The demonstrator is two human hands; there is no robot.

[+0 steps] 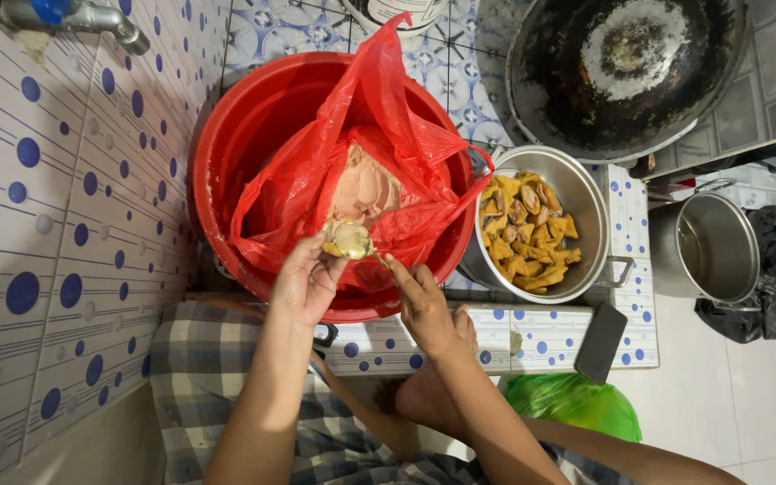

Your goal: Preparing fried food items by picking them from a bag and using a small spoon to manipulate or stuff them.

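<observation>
**Stuffed piece held over red basin**

Pale filled piece [348, 239]: pinched in left hand [305, 283], above red plastic bag [316, 171] of brownish paste [365, 187], inside red basin [235, 135]. Right hand [424, 305]: fingers closed on a thin tool, tip just beside the piece. Metal pot [586, 193] of yellow pieces [527, 229] alongside. Black wok [626, 72] behind.

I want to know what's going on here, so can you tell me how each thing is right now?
Left hand: holding a stuffed piece.
Right hand: fingers beside the piece.
Red bag: open, pinkish paste inside.
Red basin: holds the bag.
Metal bowl: partly filled with yellow pieces.
Small pot: lid off.
Wok: empty, blackened.
</observation>
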